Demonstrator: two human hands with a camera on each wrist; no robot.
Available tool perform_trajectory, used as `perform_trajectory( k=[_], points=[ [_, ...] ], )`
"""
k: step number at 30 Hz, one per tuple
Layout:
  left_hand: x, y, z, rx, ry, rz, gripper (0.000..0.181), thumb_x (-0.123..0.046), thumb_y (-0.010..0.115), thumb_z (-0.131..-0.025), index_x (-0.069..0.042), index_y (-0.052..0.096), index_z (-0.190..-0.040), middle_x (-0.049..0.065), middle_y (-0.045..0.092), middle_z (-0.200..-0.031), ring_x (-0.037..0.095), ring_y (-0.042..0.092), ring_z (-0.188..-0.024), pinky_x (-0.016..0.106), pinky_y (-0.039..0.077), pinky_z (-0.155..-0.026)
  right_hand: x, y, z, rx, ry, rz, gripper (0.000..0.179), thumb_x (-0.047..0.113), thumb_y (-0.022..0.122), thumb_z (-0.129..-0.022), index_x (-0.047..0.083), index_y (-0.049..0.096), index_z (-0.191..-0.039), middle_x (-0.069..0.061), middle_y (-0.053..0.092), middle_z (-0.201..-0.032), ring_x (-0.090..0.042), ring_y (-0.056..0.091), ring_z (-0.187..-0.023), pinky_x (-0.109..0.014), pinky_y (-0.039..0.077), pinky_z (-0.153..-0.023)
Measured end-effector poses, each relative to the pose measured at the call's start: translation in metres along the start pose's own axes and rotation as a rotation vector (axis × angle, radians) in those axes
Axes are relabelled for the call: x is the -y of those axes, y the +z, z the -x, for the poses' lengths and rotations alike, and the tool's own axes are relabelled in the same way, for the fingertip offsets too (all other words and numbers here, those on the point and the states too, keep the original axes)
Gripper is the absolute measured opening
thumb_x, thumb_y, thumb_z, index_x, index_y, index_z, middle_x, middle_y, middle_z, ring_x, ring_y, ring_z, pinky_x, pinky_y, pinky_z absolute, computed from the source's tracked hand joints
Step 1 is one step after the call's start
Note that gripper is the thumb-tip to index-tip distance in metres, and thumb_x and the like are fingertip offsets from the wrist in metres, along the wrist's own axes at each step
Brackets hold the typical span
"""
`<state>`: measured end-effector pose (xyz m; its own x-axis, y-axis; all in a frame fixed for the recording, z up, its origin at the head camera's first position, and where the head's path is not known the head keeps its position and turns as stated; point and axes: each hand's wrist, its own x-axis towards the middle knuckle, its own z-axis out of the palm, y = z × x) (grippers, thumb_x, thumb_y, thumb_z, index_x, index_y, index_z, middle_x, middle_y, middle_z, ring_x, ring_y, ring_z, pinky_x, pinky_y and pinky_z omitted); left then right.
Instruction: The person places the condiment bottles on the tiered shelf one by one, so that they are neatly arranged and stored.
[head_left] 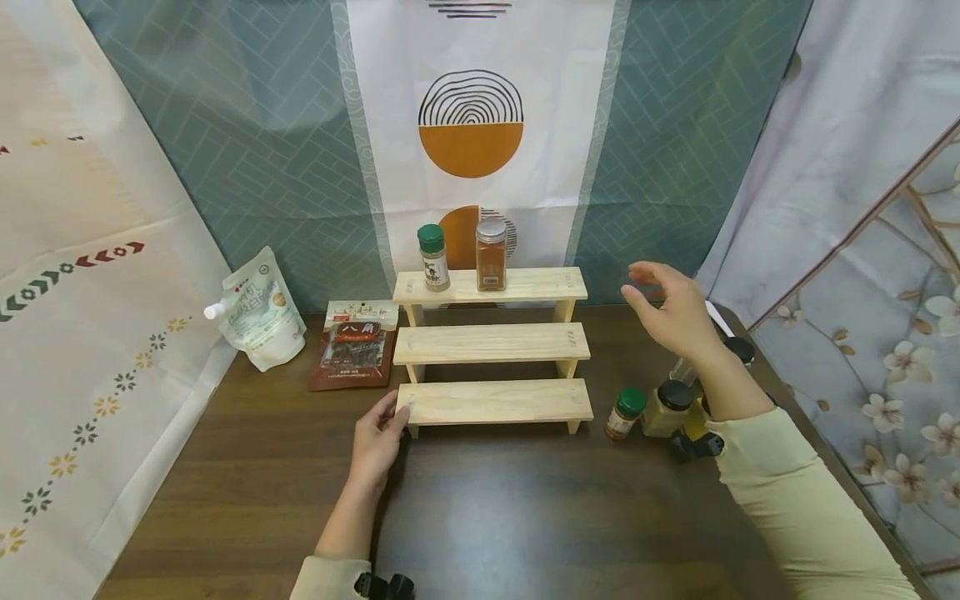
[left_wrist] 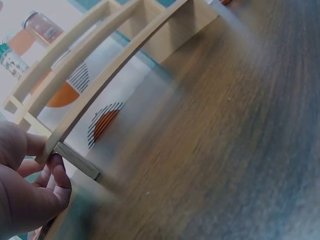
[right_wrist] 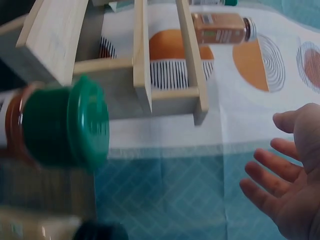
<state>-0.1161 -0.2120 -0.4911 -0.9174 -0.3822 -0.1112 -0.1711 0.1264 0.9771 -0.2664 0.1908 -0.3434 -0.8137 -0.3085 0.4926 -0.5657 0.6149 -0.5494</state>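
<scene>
A three-tier wooden spice rack [head_left: 491, 343] stands on the table. At its lower left corner my left hand [head_left: 377, 437] pinches the end of the bottom step, thumb on top and fingers curled beneath, as the left wrist view shows. On the top step are a green-capped spice jar [head_left: 435, 260] and a silver-capped jar of reddish-brown spice [head_left: 491, 257], both upright. My right hand [head_left: 671, 312] hovers to the right of the rack, fingers spread and holding nothing. Below it stand another green-capped jar [head_left: 626, 414] and a black-capped jar [head_left: 667, 408].
More containers, including a clear black-lidded one [head_left: 682, 372], cluster under my right forearm and are partly hidden by it. Left of the rack are a brown spice packet [head_left: 355, 348] and a white spouted pouch [head_left: 262, 312]. Patterned curtains [head_left: 300, 125] enclose the table [head_left: 510, 517].
</scene>
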Motion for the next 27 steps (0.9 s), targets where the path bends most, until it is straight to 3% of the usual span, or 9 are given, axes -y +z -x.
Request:
perform_trajectory(
  k=[6,9,13,15,18,21,22,25,27],
  points=[
    [-0.001,0.000,0.000,0.019,0.020,0.001,0.047,-0.014,0.060,-0.104,0.003,0.051,-0.146,0.025,0.060,-0.127,0.027,0.057,-0.108,0.015,0.047,-0.078,-0.011,-0.016,0.007,-0.005,0.006,0.010,0.038,0.014,0.066,-0.100,-0.006,0.059,-0.131,-0.027,0.065,-0.120,-0.044,0.063,-0.109,-0.054,0.053,-0.089],
    [-0.001,-0.001,0.001,0.019,0.022,-0.006,0.047,-0.014,0.061,-0.103,0.003,0.050,-0.146,0.024,0.060,-0.124,0.024,0.057,-0.105,0.015,0.048,-0.077,-0.017,-0.020,0.010,-0.017,0.009,0.014,0.038,0.013,0.067,-0.099,-0.006,0.060,-0.130,-0.028,0.066,-0.118,-0.045,0.064,-0.107,-0.029,0.055,-0.087],
    [0.000,-0.002,0.001,0.018,0.025,-0.020,0.047,-0.014,0.061,-0.103,0.003,0.051,-0.146,0.022,0.060,-0.119,0.021,0.057,-0.101,0.016,0.048,-0.076,-0.025,-0.024,0.015,-0.016,0.054,0.016,0.041,0.017,0.066,-0.100,-0.005,0.059,-0.133,-0.028,0.066,-0.119,-0.044,0.063,-0.109,-0.005,0.039,-0.081],
    [0.000,-0.002,0.001,0.018,0.023,-0.025,0.047,-0.015,0.061,-0.103,0.003,0.051,-0.146,0.021,0.060,-0.118,0.021,0.057,-0.102,0.016,0.049,-0.076,-0.029,-0.025,0.018,-0.013,0.078,0.023,0.043,0.019,0.065,-0.100,-0.005,0.059,-0.135,-0.028,0.066,-0.120,-0.043,0.063,-0.108,-0.005,0.038,-0.080],
    [0.001,-0.002,0.001,0.020,0.026,-0.029,0.047,-0.015,0.061,-0.103,0.003,0.051,-0.146,0.021,0.060,-0.117,0.023,0.058,-0.102,0.017,0.049,-0.077,-0.036,-0.026,0.022,-0.013,0.103,0.043,0.044,0.022,0.064,-0.101,-0.005,0.058,-0.135,-0.027,0.066,-0.121,-0.043,0.064,-0.106,-0.023,0.050,-0.088],
    [0.002,-0.002,0.000,0.020,0.033,-0.030,0.047,-0.014,0.061,-0.103,0.003,0.051,-0.146,0.021,0.061,-0.117,0.023,0.059,-0.102,0.017,0.049,-0.077,-0.042,-0.028,0.027,-0.019,0.113,0.050,0.044,0.022,0.065,-0.100,-0.005,0.059,-0.134,-0.027,0.067,-0.119,-0.044,0.065,-0.105,-0.025,0.052,-0.088],
    [0.002,-0.002,-0.001,0.021,0.033,-0.030,0.047,-0.013,0.061,-0.103,0.003,0.051,-0.146,0.021,0.061,-0.117,0.023,0.059,-0.101,0.017,0.050,-0.076,-0.044,-0.029,0.029,-0.020,0.115,0.047,0.044,0.022,0.065,-0.100,-0.006,0.059,-0.133,-0.028,0.067,-0.119,-0.044,0.065,-0.105,-0.023,0.052,-0.087],
    [0.002,-0.002,-0.002,0.025,0.027,-0.026,0.047,-0.013,0.060,-0.103,0.002,0.050,-0.147,0.021,0.061,-0.118,0.022,0.060,-0.100,0.016,0.050,-0.077,-0.052,-0.031,0.032,-0.016,0.128,0.041,0.043,0.022,0.066,-0.100,-0.006,0.061,-0.131,-0.028,0.067,-0.119,-0.043,0.065,-0.106,-0.002,0.039,-0.079],
    [0.002,-0.002,-0.002,0.029,0.023,-0.024,0.047,-0.013,0.059,-0.104,0.002,0.049,-0.147,0.021,0.061,-0.119,0.022,0.059,-0.100,0.016,0.050,-0.077,-0.057,-0.033,0.034,-0.003,0.127,0.046,0.041,0.022,0.066,-0.100,-0.006,0.062,-0.130,-0.028,0.066,-0.120,-0.044,0.065,-0.105,0.000,0.036,-0.078]
  ],
)
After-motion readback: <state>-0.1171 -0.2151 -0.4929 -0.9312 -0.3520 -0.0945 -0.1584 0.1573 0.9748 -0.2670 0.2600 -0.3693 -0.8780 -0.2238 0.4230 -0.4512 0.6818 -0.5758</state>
